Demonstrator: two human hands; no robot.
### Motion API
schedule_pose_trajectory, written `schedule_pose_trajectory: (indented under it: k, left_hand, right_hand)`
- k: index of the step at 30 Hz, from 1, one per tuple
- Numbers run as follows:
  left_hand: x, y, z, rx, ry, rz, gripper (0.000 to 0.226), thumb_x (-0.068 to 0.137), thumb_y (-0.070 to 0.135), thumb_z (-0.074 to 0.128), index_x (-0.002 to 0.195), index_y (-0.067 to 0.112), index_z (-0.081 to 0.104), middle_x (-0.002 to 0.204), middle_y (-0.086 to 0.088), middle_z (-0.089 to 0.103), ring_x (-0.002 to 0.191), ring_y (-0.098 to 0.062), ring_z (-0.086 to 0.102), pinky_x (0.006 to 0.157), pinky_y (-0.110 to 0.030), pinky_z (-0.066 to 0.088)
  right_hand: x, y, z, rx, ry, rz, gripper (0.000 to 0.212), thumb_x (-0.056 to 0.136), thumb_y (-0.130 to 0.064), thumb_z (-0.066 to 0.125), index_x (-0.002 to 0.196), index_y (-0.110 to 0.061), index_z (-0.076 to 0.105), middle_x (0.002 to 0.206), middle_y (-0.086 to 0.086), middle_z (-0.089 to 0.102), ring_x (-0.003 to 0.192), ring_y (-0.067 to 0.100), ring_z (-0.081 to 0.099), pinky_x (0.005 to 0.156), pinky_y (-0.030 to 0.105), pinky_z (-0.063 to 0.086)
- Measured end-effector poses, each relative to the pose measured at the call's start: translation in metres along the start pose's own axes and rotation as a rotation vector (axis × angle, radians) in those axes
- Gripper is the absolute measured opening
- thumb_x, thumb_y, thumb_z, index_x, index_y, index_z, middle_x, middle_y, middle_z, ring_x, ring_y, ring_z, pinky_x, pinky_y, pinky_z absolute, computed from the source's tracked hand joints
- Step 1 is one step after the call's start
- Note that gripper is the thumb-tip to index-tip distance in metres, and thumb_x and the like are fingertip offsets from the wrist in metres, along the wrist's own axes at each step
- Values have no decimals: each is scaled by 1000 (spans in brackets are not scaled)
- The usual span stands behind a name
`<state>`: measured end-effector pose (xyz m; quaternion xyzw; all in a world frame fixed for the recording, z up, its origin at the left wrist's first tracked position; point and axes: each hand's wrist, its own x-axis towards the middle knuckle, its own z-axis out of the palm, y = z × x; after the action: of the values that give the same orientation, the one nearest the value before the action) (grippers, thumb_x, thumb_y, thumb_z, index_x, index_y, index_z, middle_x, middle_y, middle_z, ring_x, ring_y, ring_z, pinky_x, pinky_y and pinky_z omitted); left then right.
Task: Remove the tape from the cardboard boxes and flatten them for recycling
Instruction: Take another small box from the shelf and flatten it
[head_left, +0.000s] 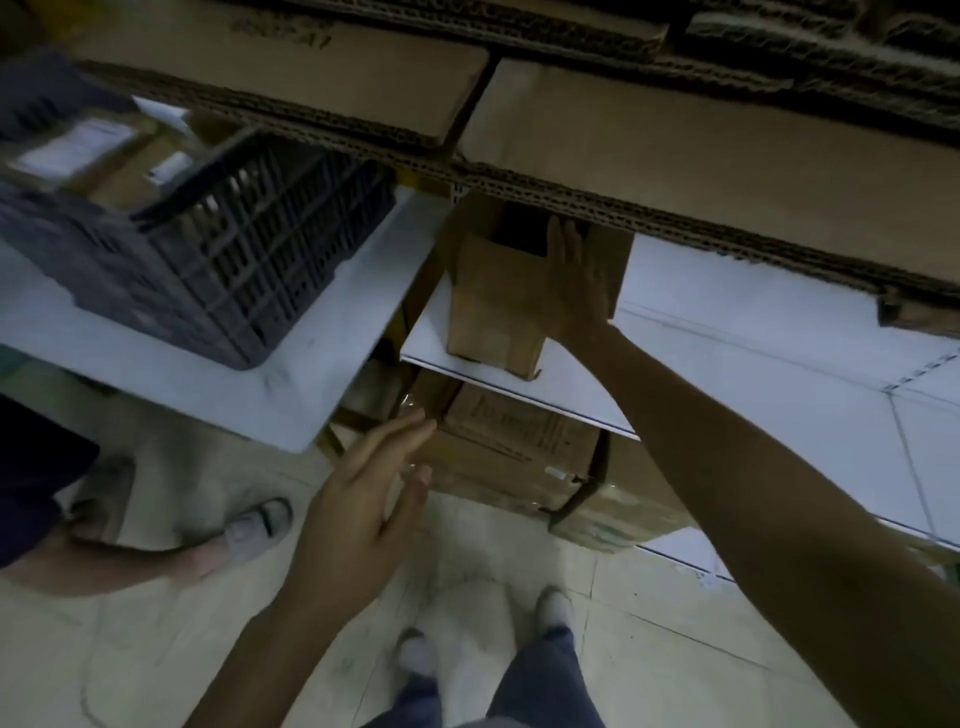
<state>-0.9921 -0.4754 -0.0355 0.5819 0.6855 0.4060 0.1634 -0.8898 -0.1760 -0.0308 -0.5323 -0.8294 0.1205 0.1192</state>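
Cardboard fills the top of my view: a stack of flattened sheets lies on the upper level. I judge that is where finished pieces go, kept flat and out of the way.

Under it, a small box stands upright at the left end of a white shelf, its top open and dark inside. It is not yet flattened, so I take it as the piece in hand. My right hand reaches in along its right side, palm flat against the wall and fingers straight, tips up by the open rim, just under the stack. Nothing is pinched or wrapped; the hand only touches the side, which I read as a steadying touch before drawing the box forward off the shelf.

My left hand hangs lower, over the tiled floor, fingers spread and relaxed, holding nothing. It points toward a larger box on the level below. That box has shiny tape at its near corner; whether the fingertips touch it I cannot tell. Held apart like this, the hand looks ready to catch the small box's other side.

To the left, a dark plastic crate rests on another white surface, and someone else's sandalled foot stands nearby.
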Motion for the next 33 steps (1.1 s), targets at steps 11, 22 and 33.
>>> schedule_pose_trajectory:
  k: [11, 22, 33]
  left_hand:
    - [15, 1, 9, 55, -73, -7, 61, 88, 18, 66, 140, 29, 38, 138, -1, 51, 125, -19, 48, 97, -34, 45]
    - [40, 83, 87, -205, -921, 109, 89, 66, 61, 74, 133, 71, 17, 108, 56, 44, 109, 23, 46, 81, -11, 48]
    - [-75, 176, 183, -568, -854, -298, 28, 97, 14, 47, 120, 4, 59, 109, -4, 65, 84, -3, 67, 59, -9, 49]
  right_hand:
    - [-82, 15, -13, -197, 26, -173, 21, 95, -20, 45, 102, -12, 63, 102, 9, 58, 90, 28, 58, 62, 28, 37]
    - [-290, 60, -119, -506, 190, -319, 24, 83, -9, 50, 88, -19, 71, 80, 2, 63, 80, 24, 60, 76, 32, 50]
    - [-428, 134, -113, -64, 577, 266, 46, 87, -21, 61, 129, -5, 55, 134, 20, 52, 123, 34, 48, 98, 43, 39]
